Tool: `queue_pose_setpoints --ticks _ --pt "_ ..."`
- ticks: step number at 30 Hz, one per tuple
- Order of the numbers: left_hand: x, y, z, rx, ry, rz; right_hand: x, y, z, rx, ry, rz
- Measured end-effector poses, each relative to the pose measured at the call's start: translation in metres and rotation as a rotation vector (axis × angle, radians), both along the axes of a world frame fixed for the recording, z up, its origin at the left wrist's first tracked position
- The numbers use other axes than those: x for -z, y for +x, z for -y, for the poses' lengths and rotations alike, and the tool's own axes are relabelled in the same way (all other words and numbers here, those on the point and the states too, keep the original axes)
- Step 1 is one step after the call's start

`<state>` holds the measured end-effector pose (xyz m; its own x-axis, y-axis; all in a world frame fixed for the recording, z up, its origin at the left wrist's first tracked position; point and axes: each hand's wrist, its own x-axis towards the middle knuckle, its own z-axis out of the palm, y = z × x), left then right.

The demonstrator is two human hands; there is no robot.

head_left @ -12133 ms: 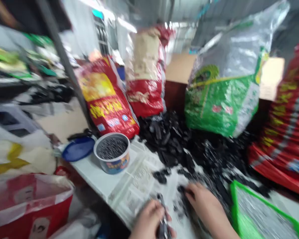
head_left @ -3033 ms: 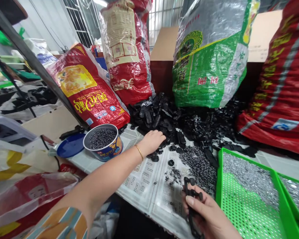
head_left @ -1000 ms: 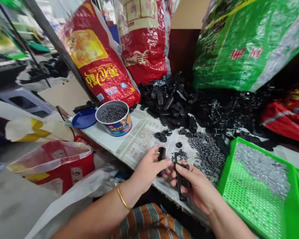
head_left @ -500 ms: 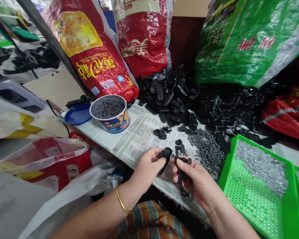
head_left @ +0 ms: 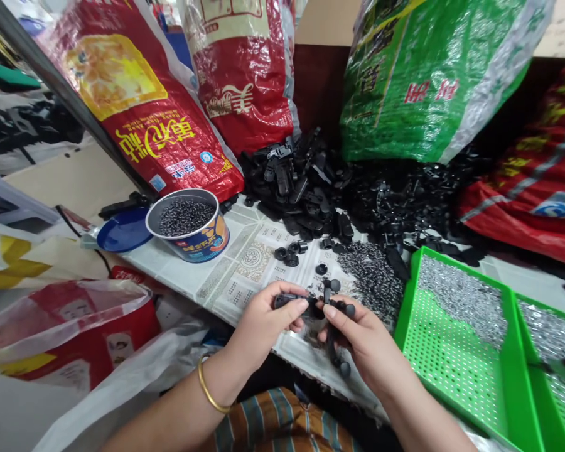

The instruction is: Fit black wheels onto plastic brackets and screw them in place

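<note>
My left hand, with a gold bangle at the wrist, pinches a long black plastic piece between thumb and fingers. In my right hand is a black plastic bracket with round knobs on its ends. The two parts meet between my hands, over the table's front edge; whether they are joined I cannot tell. Just beyond lies a black ring, and several more small black rings sit farther back. A spread of tiny black parts lies to the right of them.
A tub of small black pieces stands at left beside a blue lid. Black plastic parts are heaped at the back below red and green sacks. Green perforated trays with small silvery pieces stand at right.
My left hand has turned the long black piece from steep to nearly level and brought it against the bracket. The view has swung slightly right.
</note>
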<state>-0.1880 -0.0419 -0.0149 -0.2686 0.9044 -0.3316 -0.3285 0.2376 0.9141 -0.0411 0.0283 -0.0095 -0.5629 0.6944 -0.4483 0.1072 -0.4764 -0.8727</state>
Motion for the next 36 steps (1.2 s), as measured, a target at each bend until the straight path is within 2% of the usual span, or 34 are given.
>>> queue_pose_setpoints --ticks 4,10,12,17,23,36 --pt "0.002 0.005 0.003 -0.027 0.124 0.130 0.002 -0.001 0.006 0.092 -0.062 -0.030" --pt "0.004 0.004 -0.002 -0.115 0.094 0.168 -0.001 0.003 0.009 0.134 -0.065 0.004" --pt "0.004 0.002 -0.003 -0.080 0.074 0.188 -0.005 0.005 0.008 0.134 -0.066 0.006" --pt "0.004 0.003 0.000 0.029 0.065 0.335 -0.014 0.002 0.003 0.022 -0.074 -0.032" --pt "0.006 0.009 0.004 0.092 0.089 0.415 -0.013 -0.008 0.003 0.029 -0.122 -0.044" --pt "0.006 0.012 0.001 0.081 0.035 0.369 -0.009 -0.010 0.000 0.023 -0.107 -0.040"
